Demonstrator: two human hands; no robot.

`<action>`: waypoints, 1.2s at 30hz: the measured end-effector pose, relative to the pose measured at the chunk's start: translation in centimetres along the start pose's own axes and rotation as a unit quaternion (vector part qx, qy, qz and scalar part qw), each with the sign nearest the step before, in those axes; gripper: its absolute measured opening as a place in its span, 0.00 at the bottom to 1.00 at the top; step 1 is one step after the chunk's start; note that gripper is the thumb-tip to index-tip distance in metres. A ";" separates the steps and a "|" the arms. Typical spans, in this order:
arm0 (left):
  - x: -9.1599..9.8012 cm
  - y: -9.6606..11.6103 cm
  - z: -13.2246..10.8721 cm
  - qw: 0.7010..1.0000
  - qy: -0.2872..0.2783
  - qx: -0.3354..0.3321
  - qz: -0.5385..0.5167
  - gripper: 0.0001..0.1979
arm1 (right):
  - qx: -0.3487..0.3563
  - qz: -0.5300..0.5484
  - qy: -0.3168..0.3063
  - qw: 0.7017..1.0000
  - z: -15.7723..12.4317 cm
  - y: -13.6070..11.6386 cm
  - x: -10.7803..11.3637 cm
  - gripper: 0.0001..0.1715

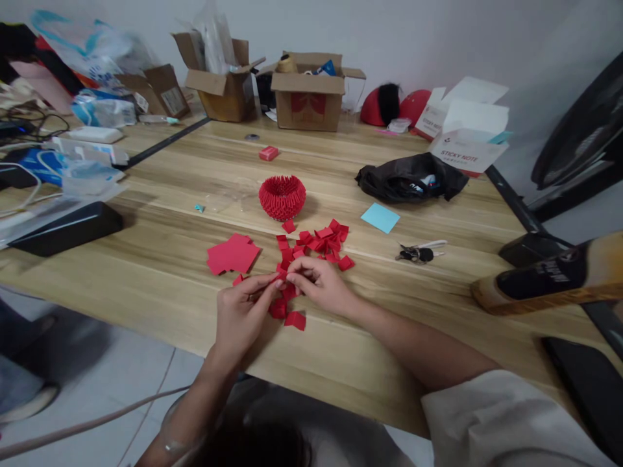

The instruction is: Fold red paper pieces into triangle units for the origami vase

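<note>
My left hand [247, 310] and my right hand [318, 284] meet over the table, pinching a small piece of red paper [281, 276] between their fingertips. Under and around them lie many small folded red paper pieces [325, 240], with one piece [295, 320] nearest the table's front edge. To the left of the hands is a loose stack of flat red paper squares [233, 253]. Beyond the scattered pieces stands a round red bowl [282, 202] built of many folded paper units, open at its top.
A blue sticky note [380, 218], keys [420, 251] and a black bag [411, 179] lie on the right. A bottle [545, 275] rests on its side there. Cardboard boxes [309, 100] line the wall. A black case [68, 228] sits on the left.
</note>
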State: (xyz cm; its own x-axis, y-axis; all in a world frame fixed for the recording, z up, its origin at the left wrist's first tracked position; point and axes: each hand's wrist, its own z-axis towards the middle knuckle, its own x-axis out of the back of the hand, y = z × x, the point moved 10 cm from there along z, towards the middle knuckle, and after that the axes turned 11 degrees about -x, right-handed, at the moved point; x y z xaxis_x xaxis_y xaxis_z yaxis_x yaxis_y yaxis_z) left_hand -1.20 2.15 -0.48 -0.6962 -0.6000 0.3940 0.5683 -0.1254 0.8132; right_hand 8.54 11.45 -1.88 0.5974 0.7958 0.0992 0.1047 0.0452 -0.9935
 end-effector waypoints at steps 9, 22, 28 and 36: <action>2.9 1.4 -0.1 0.986 0.161 -0.045 0.025 0.08 | -0.034 0.084 0.078 0.993 0.3 1.9 1.9 0.23; 0.6 -1.3 1.6 0.954 -0.082 -0.041 0.287 0.17 | -0.018 -0.001 0.058 0.998 0.4 1.6 1.4 0.24; -0.6 -1.9 1.1 0.922 -0.144 -0.017 0.360 0.20 | -0.015 -0.003 0.052 0.999 0.4 1.5 1.2 0.23; -0.3 -2.3 0.7 0.892 -0.160 0.064 0.417 0.24 | -0.025 -0.008 0.047 0.999 0.4 1.6 1.1 0.23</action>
State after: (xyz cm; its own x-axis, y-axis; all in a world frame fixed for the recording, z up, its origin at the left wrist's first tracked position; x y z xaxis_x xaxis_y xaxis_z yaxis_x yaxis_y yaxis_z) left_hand -2.61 3.15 -2.18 -0.1549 -0.1828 0.9709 0.9072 0.3628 0.2130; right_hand 9.04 12.63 -3.37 0.6671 0.7348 0.1228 0.1541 0.0252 -0.9877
